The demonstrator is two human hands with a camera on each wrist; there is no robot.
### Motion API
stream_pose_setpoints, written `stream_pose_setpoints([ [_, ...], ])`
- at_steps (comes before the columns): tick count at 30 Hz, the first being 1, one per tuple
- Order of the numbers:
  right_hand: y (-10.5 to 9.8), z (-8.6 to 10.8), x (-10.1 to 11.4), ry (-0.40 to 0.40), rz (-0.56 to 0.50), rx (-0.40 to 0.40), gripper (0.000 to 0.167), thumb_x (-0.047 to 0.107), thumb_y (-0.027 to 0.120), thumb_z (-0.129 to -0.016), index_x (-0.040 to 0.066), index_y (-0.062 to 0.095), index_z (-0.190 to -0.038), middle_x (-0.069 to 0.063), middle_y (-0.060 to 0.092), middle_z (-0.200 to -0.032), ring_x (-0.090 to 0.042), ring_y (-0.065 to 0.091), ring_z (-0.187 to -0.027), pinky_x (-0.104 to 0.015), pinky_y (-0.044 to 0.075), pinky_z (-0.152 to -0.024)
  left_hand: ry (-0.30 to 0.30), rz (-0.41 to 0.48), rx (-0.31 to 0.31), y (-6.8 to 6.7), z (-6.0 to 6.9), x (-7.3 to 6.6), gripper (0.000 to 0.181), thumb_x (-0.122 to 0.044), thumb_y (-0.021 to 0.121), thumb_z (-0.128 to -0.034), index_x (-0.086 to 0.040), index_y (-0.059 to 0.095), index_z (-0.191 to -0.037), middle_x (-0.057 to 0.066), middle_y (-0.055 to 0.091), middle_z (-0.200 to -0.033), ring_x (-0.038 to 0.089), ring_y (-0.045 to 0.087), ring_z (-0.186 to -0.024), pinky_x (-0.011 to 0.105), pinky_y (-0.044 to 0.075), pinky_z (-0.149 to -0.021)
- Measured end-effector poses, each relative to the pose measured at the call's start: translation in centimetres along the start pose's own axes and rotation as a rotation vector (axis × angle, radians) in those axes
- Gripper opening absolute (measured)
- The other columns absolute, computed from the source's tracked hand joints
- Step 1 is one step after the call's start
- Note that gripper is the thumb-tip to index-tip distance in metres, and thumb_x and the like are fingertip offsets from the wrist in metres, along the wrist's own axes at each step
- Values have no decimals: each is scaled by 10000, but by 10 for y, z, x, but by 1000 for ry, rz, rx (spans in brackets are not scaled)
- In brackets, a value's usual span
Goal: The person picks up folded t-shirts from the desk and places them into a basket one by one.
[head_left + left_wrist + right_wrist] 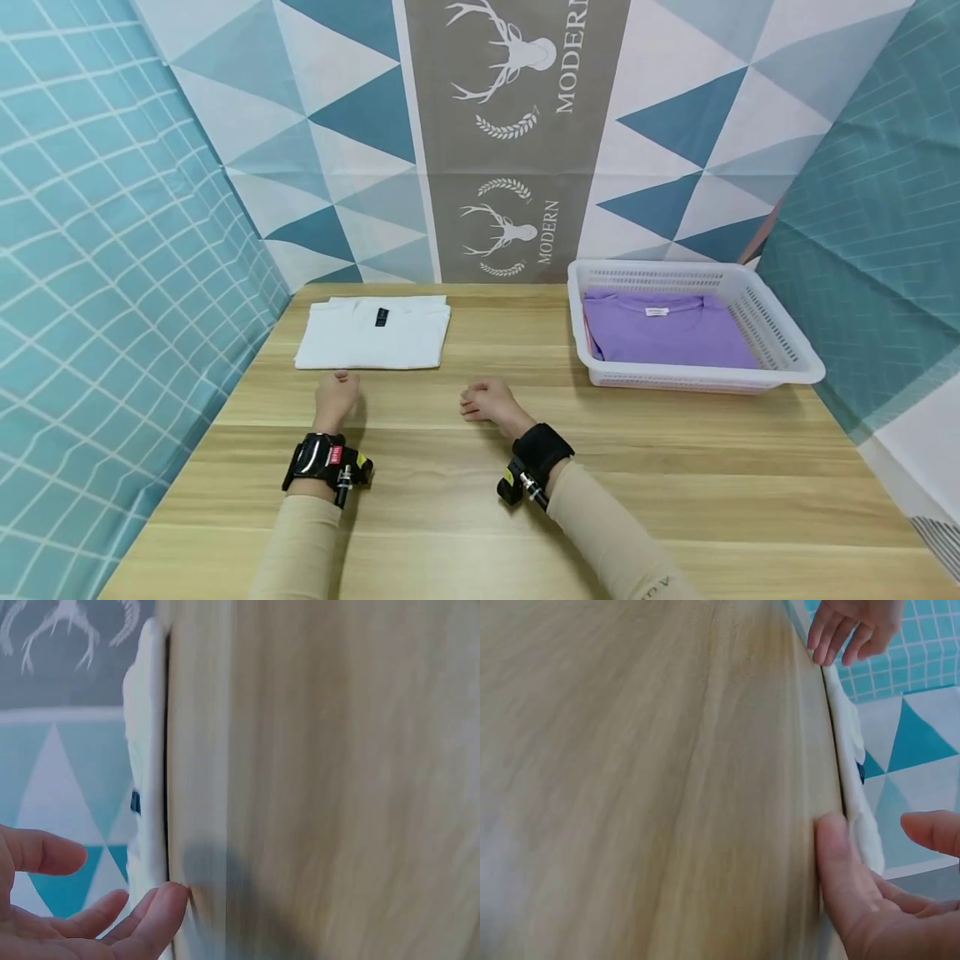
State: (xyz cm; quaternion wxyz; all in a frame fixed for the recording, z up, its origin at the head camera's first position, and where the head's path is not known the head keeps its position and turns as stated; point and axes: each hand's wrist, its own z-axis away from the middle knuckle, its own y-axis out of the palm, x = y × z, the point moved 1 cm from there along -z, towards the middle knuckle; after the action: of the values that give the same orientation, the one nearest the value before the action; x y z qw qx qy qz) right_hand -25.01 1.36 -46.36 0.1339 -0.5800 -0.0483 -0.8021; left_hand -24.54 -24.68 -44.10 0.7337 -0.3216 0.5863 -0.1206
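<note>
A folded white T-shirt [375,333] with a dark neck label lies flat at the back left of the wooden table. Just in front of its near left edge is my left hand [336,396]; its fingers are loosely bent, thumb apart, with nothing held, as the left wrist view shows. Whether a fingertip touches the cloth I cannot tell. My right hand [491,402] is low over the table, to the right of the shirt and apart from it. In the right wrist view its thumb and fingers [836,851] are spread, with nothing between them.
A white plastic basket [693,379] stands at the back right, with a folded purple T-shirt [667,333] inside. Patterned cloth [510,158] hangs behind the table [450,500], and tiled-print cloth [112,250] borders its left side.
</note>
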Motion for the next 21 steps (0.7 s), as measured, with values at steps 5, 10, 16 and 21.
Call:
stream_pose_setpoints([
  [5, 11, -11, 1, 23, -83, 41, 340, 61, 529, -959, -121, 516, -1245, -284, 645, -1166, -190, 700, -870, -322, 582, -846, -135, 218, -31, -11, -15, 16, 236, -109, 371, -916, -51, 389, -687, 0, 409, -556, 120, 396, -500, 237, 380, -549],
  [10, 23, -21, 4, 40, -168, 69, 368, 41, 504, -955, -138, 501, -1276, -311, 618, -1219, -311, 689, -1044, -350, 561, -910, -332, 536, -76, -22, -26, 26, 360, -92, 365, -966, 41, 551, -1244, -59, 562, -773, -39, 583, -599, 142, 530, -721],
  [16, 35, -36, 11, 86, -313, 44, 398, 39, 501, -957, -138, 473, -1312, -326, 575, -1286, -373, 598, -1209, -379, 518, -988, -443, 759, -160, -30, -39, 25, 496, -123, 349, -994, -21, 313, -1478, 127, 484, -1439, 9, 683, -1012, 207, 487, -997],
  [21, 43, -46, 16, 118, -447, 10, 405, 7, 479, -970, -96, 453, -1361, -316, 532, -1345, -386, 542, -1270, -395, 491, -1030, -471, 817, -204, -32, -44, 23, 525, -84, 340, -973, -31, 280, -1492, 124, 438, -1494, 109, 595, -1240, 212, 466, -1030],
])
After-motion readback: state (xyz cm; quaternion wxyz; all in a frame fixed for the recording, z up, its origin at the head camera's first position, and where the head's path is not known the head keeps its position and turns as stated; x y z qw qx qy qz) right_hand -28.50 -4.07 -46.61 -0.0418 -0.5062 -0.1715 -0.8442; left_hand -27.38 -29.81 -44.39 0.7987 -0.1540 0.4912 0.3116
